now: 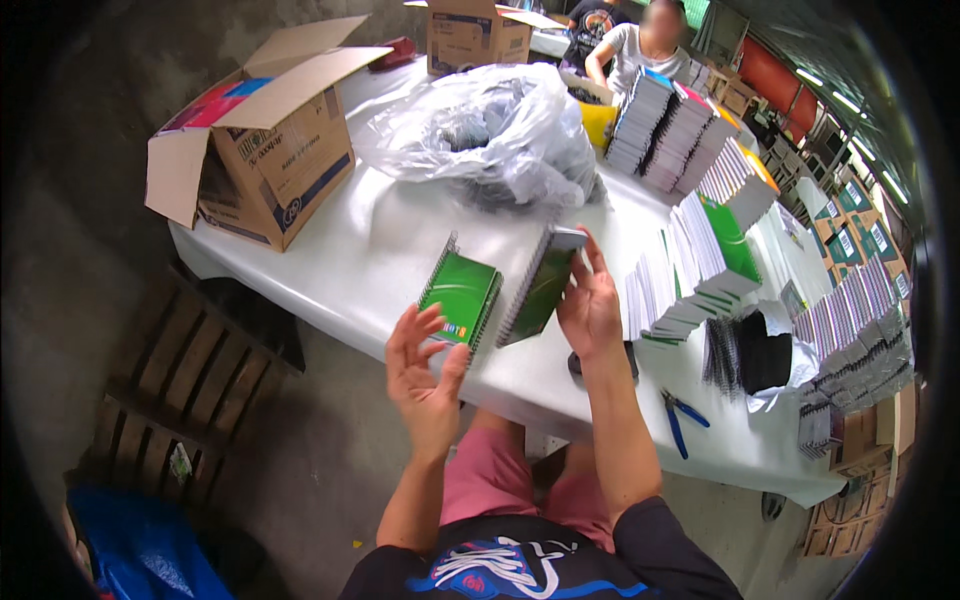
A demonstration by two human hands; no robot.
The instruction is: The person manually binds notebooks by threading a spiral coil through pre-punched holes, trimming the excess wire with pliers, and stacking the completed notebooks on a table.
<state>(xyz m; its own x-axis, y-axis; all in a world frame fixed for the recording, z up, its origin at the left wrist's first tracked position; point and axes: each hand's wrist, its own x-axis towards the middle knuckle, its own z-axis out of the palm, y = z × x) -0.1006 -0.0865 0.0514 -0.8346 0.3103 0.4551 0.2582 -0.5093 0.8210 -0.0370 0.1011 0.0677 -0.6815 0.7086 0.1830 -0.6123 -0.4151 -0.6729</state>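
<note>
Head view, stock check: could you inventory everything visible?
Raised notebook: one, green, centre
Flat notebook: one, green, centre
Bag: one, translucent, upper centre
Cartons: several, brown, left, top, right
Notebook stacks: several, mixed, right
Coils: many, black, right
Pliers: one, blue, lower right
Container: one, yellow, upper centre
Table: one, white, middle
Slatted wood: uncounted, brown, left
Sheeting: one, blue, lower left
Coworkers: two, grey/black clothing, top
Left hand: one, bare, centre
Right hand: one, bare, holding raised notebook
</note>
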